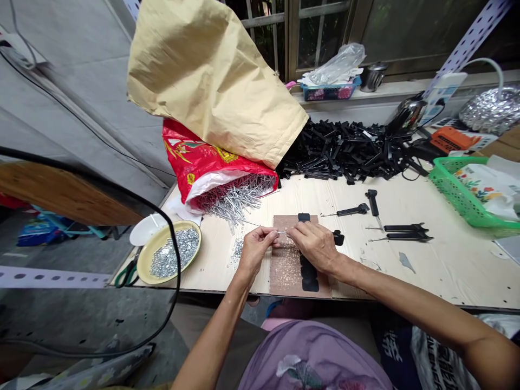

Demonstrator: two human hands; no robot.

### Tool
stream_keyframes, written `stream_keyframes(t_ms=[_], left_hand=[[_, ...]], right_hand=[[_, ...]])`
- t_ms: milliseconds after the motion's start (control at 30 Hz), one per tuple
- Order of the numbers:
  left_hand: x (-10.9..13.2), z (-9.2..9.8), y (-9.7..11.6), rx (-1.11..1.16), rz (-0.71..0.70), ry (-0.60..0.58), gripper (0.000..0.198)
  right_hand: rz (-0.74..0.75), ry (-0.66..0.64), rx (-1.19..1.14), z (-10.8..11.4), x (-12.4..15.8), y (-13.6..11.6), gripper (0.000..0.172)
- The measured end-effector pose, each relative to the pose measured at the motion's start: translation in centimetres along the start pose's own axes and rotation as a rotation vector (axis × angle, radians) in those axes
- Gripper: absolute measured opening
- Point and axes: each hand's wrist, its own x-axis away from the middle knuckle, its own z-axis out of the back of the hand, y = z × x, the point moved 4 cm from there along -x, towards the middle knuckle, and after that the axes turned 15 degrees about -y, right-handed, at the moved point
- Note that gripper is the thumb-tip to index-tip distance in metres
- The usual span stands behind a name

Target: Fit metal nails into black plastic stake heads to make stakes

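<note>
Left hand [254, 249] and right hand [314, 245] pinch thin silver metal pin [280, 232] over brown rectangular board [286, 268], near table edge.

The left forearm [217, 330] is entering from 7 o'clock and the right forearm [406, 303] from 4 o'clock, both converging toward 12 o'clock. The left hand [254, 250] is pinching thumb against fingertips, pointing to 3 o'clock. The right hand [316, 246], knuckles up, is pinching toward 9 o'clock, close beside it.
</note>
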Motion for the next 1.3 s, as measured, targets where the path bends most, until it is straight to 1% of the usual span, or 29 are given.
stream_keyframes(t_ms=[100, 200, 333, 467, 600, 833, 933, 1000, 1067, 1133, 1200, 1300], left_hand=[[-0.1, 0.0, -0.1, 0.010, 0.019, -0.016, 0.028], [-0.1, 0.0, 0.1, -0.015, 0.012, 0.003, 0.029], [-0.1, -0.1, 0.3, -0.055, -0.016, 0.018, 0.029], [-0.3, 0.1, -0.3, 0.041, 0.018, 0.007, 0.030], [-0.5, 0.3, -1.0, 0.150, 0.066, -0.022, 0.030], [-0.2, 0.0, -0.9, 0.135, 0.065, -0.021, 0.031], [-0.1, -0.2, -0.5, 0.053, 0.041, -0.020, 0.028], [-0.1, -0.2, 0.0, -0.084, 0.012, -0.007, 0.024], [0.0, -0.3, 0.6, -0.228, -0.013, 0.009, 0.021], [0.0, -0.3, 0.9, -0.303, -0.016, 0.009, 0.020], [0.0, -0.4, 0.9, -0.297, -0.002, -0.008, 0.020], [0.0, -0.4, 0.5, -0.187, 0.020, -0.031, 0.024]], right_hand=[[-0.031, 0.025, -0.070, 0.1, 0.0, 0.1, 0.022], [-0.055, 0.011, -0.100, 0.0, -0.2, 0.2, 0.025], [-0.076, -0.004, -0.079, -0.1, -0.2, 0.2, 0.021], [-0.054, 0.012, -0.045, -0.3, 0.0, 0.2, 0.018], [-0.037, 0.017, -0.050, -0.5, 0.1, 0.2, 0.019], [-0.024, 0.022, -0.073, -0.6, 0.1, 0.3, 0.019], [-0.015, -0.015, -0.061, -0.4, 0.0, 0.3, 0.021], [-0.021, -0.065, -0.076, -0.3, -0.1, 0.4, 0.023], [-0.040, -0.123, -0.127, -0.3, -0.2, 0.6, 0.026], [-0.056, -0.158, -0.196, -0.4, -0.2, 0.8, 0.026], [-0.054, -0.157, -0.251, -0.4, -0.1, 1.0, 0.023], [-0.045, -0.142, -0.253, -0.4, 0.0, 0.9, 0.021]])
